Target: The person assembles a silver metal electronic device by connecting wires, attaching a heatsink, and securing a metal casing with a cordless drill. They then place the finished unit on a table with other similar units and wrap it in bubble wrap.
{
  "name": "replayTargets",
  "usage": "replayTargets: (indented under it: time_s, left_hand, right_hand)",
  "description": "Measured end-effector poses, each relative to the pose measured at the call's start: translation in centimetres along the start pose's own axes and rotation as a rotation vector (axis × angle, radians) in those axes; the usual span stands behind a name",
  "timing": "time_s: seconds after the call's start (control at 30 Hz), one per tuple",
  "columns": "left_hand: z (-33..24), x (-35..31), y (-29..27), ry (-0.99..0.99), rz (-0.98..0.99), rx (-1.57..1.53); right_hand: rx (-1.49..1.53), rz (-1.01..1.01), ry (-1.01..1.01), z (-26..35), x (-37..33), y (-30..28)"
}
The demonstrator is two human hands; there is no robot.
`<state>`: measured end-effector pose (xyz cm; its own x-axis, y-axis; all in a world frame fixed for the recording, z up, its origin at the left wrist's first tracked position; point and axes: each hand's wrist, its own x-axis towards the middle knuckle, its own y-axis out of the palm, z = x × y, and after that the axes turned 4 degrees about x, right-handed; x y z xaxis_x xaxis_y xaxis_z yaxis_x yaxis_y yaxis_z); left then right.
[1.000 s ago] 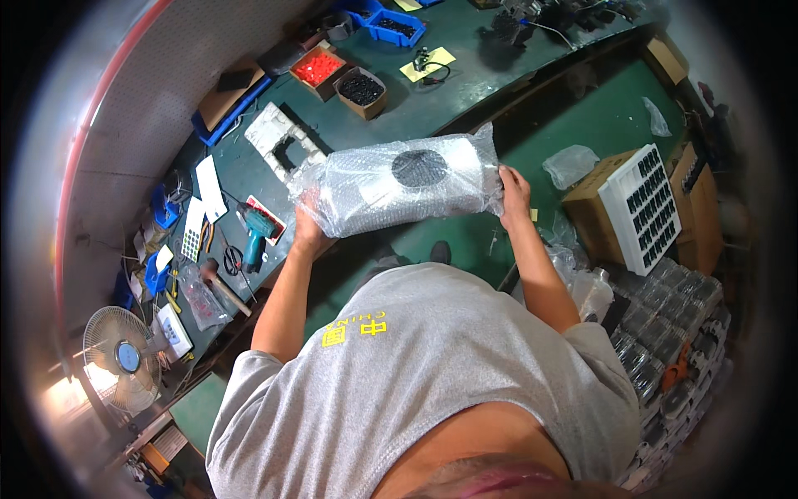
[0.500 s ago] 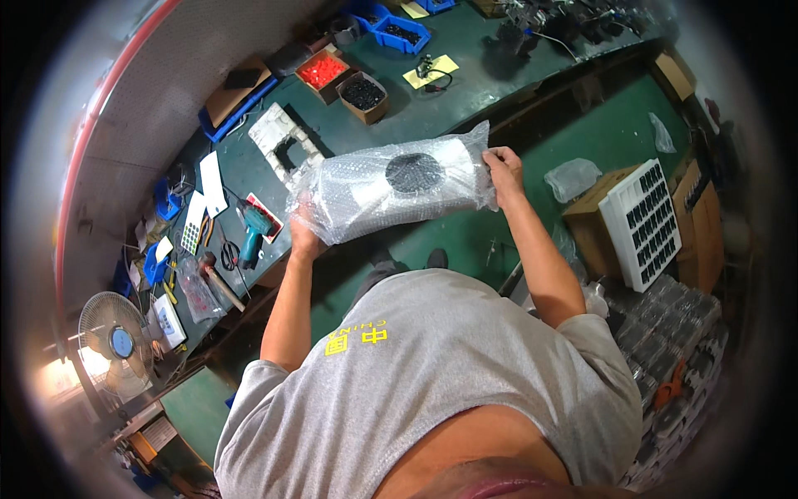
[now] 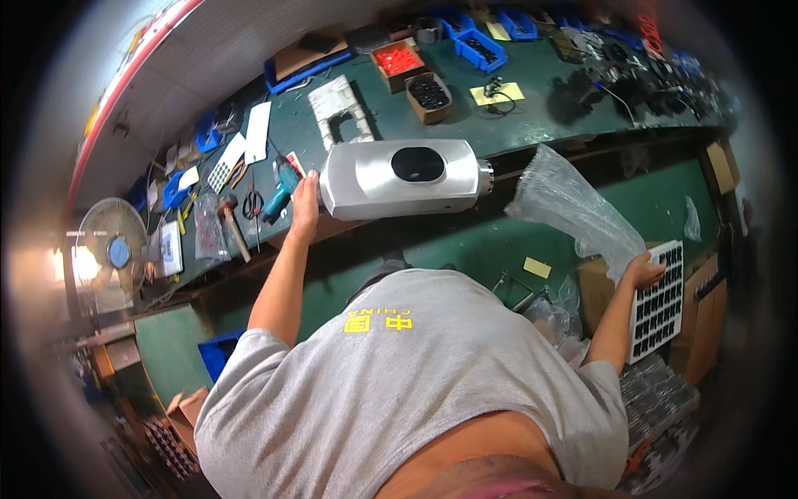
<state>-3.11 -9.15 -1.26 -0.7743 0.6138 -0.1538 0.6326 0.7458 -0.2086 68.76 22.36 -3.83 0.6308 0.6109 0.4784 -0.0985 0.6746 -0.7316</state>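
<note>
A silver metal housing (image 3: 362, 179) with angled ends and a dark oval opening in its top lies level in front of me, along the bench's near edge. My left hand (image 3: 306, 205) is closed on its left end; the housing hides part of the fingers. A dark toothed ring shows at its right end. Off to the right, my right hand (image 3: 643, 272) grips the lower end of a clear bubble-wrap bag (image 3: 573, 204), which hangs stretched out and slack, apart from the housing. Just left of my left hand lies a teal power drill (image 3: 285, 187).
On the green bench (image 3: 391, 125) are a white foam block (image 3: 339, 98), a box of red parts (image 3: 397, 60), a box of black parts (image 3: 429, 93), blue bins (image 3: 480, 51) and a hammer (image 3: 234, 229). A white tray (image 3: 661, 303) of black pieces stands right; a fan (image 3: 112, 249) stands left.
The bubble-wrap bag has come off the housing, leaving it bare in my left hand. My right hand has swung out right and down with the bag. The view has shifted.
</note>
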Motion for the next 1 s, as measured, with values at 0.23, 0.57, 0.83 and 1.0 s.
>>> replayTargets:
  time_s: [0.23,0.57,0.83,1.0]
  left_hand:
    - [1.6,-0.7,1.4,-0.147,0.070,-0.024]
    - [4.7,-1.1,-4.1,-0.435,0.127,0.172]
    - [3.0,13.2,-8.5,-0.495,0.252,0.139]
    - [0.3,26.2,-7.1,-0.357,0.265,0.226]
  right_hand:
    - [0.837,1.090,0.277,3.9,-15.1,6.4]
    - [1.056,1.731,0.122,17.2,-33.6,2.1]
    - [0.886,2.133,0.585,23.8,-38.4,-0.5]
    - [0.995,2.137,0.841,29.6,-44.5,1.2]
